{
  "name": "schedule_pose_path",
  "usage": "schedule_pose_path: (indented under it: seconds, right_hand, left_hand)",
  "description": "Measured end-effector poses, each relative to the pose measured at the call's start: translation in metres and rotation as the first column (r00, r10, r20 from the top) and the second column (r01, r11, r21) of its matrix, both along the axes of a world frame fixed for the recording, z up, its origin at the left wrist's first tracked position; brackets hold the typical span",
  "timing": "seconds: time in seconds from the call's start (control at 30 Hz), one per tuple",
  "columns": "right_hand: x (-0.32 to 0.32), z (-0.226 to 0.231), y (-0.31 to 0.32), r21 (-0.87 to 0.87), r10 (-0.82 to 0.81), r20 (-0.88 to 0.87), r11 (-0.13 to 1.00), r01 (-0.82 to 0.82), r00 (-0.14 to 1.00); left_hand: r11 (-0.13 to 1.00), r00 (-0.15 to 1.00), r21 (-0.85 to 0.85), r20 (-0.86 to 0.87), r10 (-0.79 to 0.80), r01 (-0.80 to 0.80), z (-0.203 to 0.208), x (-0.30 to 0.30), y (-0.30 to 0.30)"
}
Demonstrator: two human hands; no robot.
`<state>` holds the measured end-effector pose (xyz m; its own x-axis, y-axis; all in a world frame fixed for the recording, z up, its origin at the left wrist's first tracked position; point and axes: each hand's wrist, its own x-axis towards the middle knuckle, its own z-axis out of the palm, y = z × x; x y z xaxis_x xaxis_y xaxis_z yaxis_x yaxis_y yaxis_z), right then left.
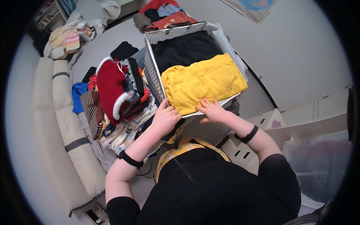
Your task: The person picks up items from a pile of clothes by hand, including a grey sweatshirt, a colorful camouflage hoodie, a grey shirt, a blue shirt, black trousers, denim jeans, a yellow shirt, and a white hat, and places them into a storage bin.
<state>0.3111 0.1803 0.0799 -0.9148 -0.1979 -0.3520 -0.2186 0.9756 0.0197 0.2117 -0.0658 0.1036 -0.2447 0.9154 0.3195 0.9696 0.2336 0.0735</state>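
Note:
A folded yellow garment [204,82] lies in the near part of a grey-and-white patterned fabric storage box [150,71], beside folded black clothing [185,48]. My right hand [212,111] rests on the garment's near edge with its fingers spread. At the box's near left corner is my left hand [167,118], its index finger stretched up along the rim and the other fingers bent against the yellow cloth. Neither hand seems to grip anything.
Left of the box stand piles of clothes, with a dark red garment with white fluffy trim [111,88] on top. More clothes [168,18] lie behind the box. A cream padded bed rail [71,123] runs along the left. White drawers [240,152] are at the right.

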Motion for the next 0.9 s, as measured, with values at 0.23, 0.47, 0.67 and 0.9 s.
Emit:
schedule_pose_path:
  seconds: [0.23,0.47,0.67,0.9]
  right_hand:
    - [-0.016,0.024,0.002,-0.145,-0.038,-0.247,0.990,0.002,0.968]
    - [-0.014,0.071,-0.046,-0.557,-0.141,-0.586,0.785,-0.271,0.798]
    - [-0.012,0.081,-0.086,-0.716,-0.192,-0.486,0.648,-0.262,0.852]
    - [-0.030,0.074,-0.166,-0.698,-0.020,-0.439,0.637,-0.327,0.898]
  left_hand:
    - [0.953,0.983,0.253,0.118,0.142,-0.168,-0.004,0.026,-0.015]
    - [0.882,0.830,0.138,0.429,0.358,-0.451,-0.017,0.056,-0.067]
    - [0.829,0.686,0.025,0.575,0.445,-0.559,-0.047,0.068,-0.128]
    - [0.823,0.596,-0.024,0.678,0.430,-0.567,-0.071,0.049,-0.200]
